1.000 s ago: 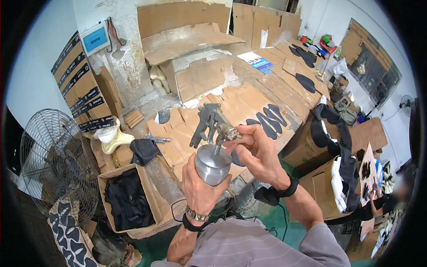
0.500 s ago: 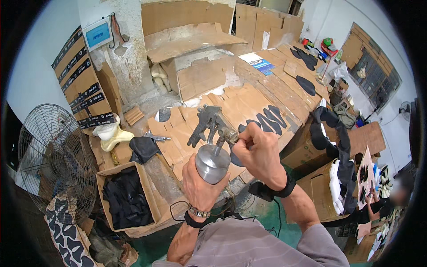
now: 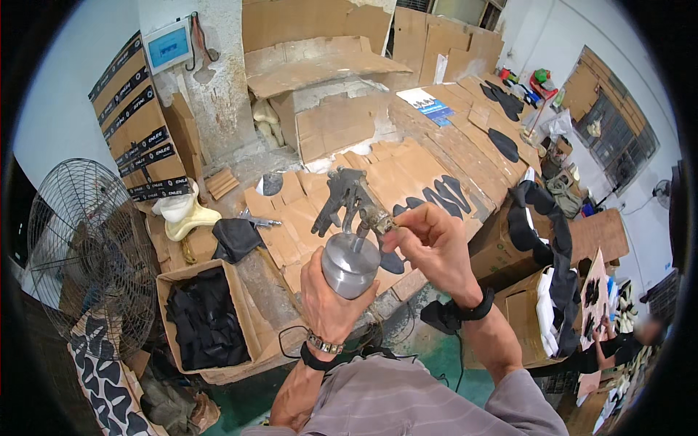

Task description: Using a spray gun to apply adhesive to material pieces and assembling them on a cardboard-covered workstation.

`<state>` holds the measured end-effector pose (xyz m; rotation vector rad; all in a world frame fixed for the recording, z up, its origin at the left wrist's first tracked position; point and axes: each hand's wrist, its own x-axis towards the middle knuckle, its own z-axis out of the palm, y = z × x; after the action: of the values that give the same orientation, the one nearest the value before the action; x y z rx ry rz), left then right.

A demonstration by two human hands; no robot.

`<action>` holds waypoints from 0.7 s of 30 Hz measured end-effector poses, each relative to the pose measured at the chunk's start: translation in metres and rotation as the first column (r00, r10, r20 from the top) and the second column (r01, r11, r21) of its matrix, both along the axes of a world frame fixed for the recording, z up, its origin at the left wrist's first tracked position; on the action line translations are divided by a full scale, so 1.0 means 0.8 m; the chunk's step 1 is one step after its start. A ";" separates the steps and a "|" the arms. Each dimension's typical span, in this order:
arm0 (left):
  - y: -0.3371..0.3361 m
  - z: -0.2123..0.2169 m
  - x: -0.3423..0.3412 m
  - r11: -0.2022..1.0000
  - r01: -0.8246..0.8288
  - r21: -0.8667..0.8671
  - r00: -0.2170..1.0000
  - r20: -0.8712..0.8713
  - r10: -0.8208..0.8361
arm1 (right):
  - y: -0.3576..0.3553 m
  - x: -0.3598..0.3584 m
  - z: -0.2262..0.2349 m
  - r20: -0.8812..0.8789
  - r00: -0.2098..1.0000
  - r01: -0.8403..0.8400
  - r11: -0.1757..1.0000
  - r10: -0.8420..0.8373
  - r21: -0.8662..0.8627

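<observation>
My left hand [image 3: 323, 305] is wrapped round the silver metal cup [image 3: 350, 265] of a worn, grimy spray gun [image 3: 347, 200], holding it up over the cardboard-covered table. The gun's body sits above the cup, its trigger and handle pointing away to the far left. At the near end of the gun, my right hand [image 3: 434, 243] pinches a small knob-like fitting with thumb and forefinger. The fingertips partly hide that fitting. Dark curved cut pieces [image 3: 436, 196] lie in a row on the cardboard beyond my right hand.
An open carton [image 3: 243, 309] of black pieces stands at the table's near left, beside a wire-cage fan [image 3: 91, 254]. Behind it lie a dark cloth [image 3: 236, 240], a small metal tool [image 3: 259, 219] and a cream-coloured form [image 3: 190, 218]. Cartons [image 3: 516, 312] stand right; a co-worker [image 3: 618, 345] is farther right.
My right hand's fingers have uncurled from a tighter fist into a looser pinch at the gun's end. The left hand keeps its hold on the cup. The whole view has shifted slightly.
</observation>
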<state>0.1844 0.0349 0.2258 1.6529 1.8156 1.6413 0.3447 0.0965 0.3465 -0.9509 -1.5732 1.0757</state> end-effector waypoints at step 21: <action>0.000 -0.004 -0.004 0.992 0.091 -0.087 0.987 0.142 -0.078 | 0.003 -0.011 -0.006 -0.228 0.972 -0.111 0.966 0.056 -0.234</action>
<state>0.1815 0.0347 0.2226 1.5158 1.7047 1.5694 0.3358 0.0987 0.3415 -0.8982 -1.3288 1.4105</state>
